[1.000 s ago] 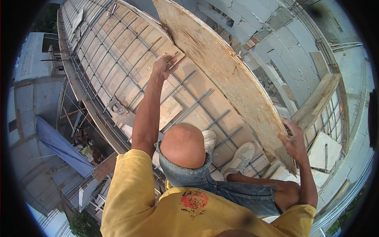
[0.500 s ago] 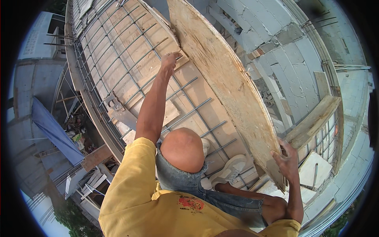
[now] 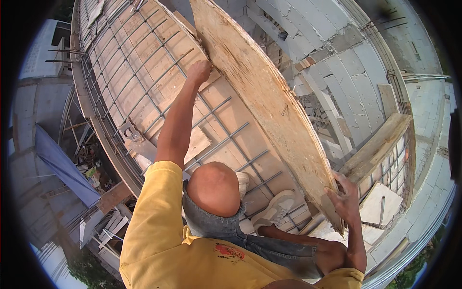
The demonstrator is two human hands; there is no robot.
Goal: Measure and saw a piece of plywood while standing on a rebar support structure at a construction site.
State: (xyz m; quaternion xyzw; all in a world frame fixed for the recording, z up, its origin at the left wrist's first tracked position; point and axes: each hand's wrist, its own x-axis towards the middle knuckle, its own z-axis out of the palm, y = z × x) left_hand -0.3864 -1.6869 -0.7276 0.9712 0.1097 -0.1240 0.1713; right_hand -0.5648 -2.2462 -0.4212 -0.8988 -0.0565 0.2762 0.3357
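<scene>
A long, worn plywood sheet (image 3: 269,106) stands on edge, running from the far middle down to my right. My right hand (image 3: 344,197) grips its near end, thumb on the face towards me and fingers over the top edge. Further off, my left hand (image 3: 199,72) is closed in a fist near the sheet's lower edge, beside a thin board on the deck; what it holds, if anything, is hidden. A grid of steel reinforcing bars (image 3: 211,113) lies over the plywood deck (image 3: 231,115) under my arms. A handsaw (image 3: 134,137) rests on the bars left of my left forearm.
Beyond the sheet, a grey block wall (image 3: 322,29) drops beside an opening with rubble. A timber plank (image 3: 380,147) meets the sheet near my right hand. The deck's left edge board (image 3: 103,139) borders a drop, with a blue tarp (image 3: 62,161) below. My shoe (image 3: 274,212) stands among the bars.
The whole view has shifted slightly. My left hand has turned, its fingers now curled out of sight. My right hand keeps its grip on the plywood sheet, which looks about the same.
</scene>
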